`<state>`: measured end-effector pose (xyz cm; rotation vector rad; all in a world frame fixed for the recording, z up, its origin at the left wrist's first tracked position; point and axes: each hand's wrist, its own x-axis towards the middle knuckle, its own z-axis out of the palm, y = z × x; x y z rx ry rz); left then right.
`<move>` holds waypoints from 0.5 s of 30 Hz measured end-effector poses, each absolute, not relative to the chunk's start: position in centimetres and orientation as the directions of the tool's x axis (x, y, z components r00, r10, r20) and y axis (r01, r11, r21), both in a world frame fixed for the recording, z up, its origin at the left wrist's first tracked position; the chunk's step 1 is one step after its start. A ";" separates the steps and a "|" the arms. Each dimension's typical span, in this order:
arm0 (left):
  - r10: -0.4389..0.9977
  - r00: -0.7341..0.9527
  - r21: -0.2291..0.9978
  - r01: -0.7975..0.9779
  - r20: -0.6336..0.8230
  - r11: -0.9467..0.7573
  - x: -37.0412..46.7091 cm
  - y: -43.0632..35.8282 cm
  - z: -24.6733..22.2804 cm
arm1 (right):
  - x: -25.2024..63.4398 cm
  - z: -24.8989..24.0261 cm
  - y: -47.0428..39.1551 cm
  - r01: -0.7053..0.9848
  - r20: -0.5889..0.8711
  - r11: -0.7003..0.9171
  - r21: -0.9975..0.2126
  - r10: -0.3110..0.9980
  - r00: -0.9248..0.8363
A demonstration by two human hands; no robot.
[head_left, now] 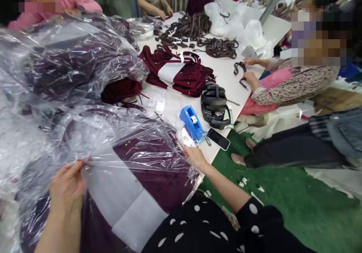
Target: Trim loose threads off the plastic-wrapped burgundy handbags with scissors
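In front of me lies a large clear plastic bag (158, 158) with folded dark maroon fabric (152, 181) and a pale grey band (121, 185) inside. My left hand (69, 179) pinches the plastic near its middle and pulls it into tight creases. At the bag's right edge, my right hand (195, 157) is closed on the plastic, its fingertips partly hidden. Just beyond that hand stands a blue tape dispenser (192, 123), with a white phone (218, 138) to its right.
More plastic-wrapped bundles (82, 53) are piled at the left. Across the table (226, 64) lie a maroon fabric bundle (181, 72), black headphones (215, 106) and dark straps (192, 26). A co-worker's hands (251, 72) hold a strap at the right; other people stand around.
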<state>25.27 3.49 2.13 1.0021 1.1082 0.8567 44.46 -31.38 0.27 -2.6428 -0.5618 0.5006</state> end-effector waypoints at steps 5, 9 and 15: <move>0.883 0.367 0.951 0.012 -0.292 0.309 25.0 2.9 2.2 | 49.3 -3.2 -35.9 0.031 -0.204 -0.970 -0.243 0.083 0.975; 0.880 0.317 0.918 -0.059 -0.355 0.392 25.3 2.2 2.7 | 51.2 -4.8 -36.5 -0.018 -0.206 -0.978 -0.206 0.026 0.978; 0.871 0.252 0.884 -0.099 -0.421 0.456 25.9 1.8 3.3 | 53.0 -4.7 -36.5 -0.127 -0.330 -0.978 -0.168 -0.066 0.942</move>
